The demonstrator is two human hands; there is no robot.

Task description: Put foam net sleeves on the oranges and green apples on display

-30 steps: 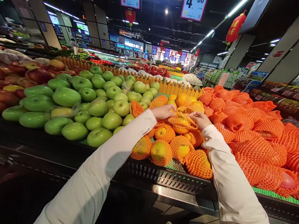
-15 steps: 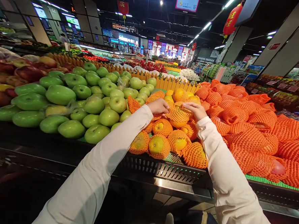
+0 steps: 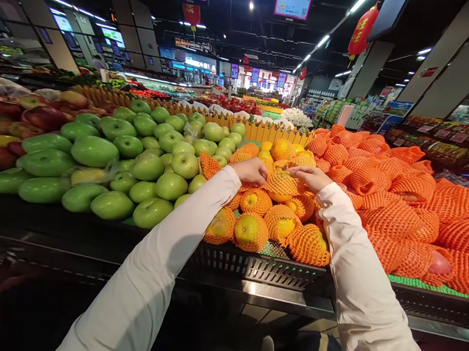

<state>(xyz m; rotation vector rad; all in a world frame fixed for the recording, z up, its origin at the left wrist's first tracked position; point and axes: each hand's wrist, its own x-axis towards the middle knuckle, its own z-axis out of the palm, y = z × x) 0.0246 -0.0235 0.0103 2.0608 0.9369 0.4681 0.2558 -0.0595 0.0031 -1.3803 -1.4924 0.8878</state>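
Over the middle of a heap of oranges (image 3: 251, 231), the left hand (image 3: 251, 171) and the right hand (image 3: 309, 177) are flanking one netted orange (image 3: 282, 188), which is sitting among its neighbours. The step in hand appears to be handling the foam net around that fruit. The left hand is curling its fingers loosely, their tips meeting the net's left side; whether they are pinching it I cannot tell. The right hand is holding its fingers nearly straight, tips by the net's upper right edge; its thumb is not showing clearly, so its grip I cannot tell either. Judging by the soft, stretchy mesh, the next move is calling for light fingertips and a steady fruit, since other oranges are crowding close.

Beneath the heap, a black crate (image 3: 260, 271) with a slotted front is holding the oranges, most wearing nets, while a few at the back (image 3: 283, 148) are showing bare skin. To the left, green apples (image 3: 171, 185) are piling up beside red apples (image 3: 45, 117); to the right, fruit in red-orange nets (image 3: 390, 219) is resting over a green liner (image 3: 434, 288).
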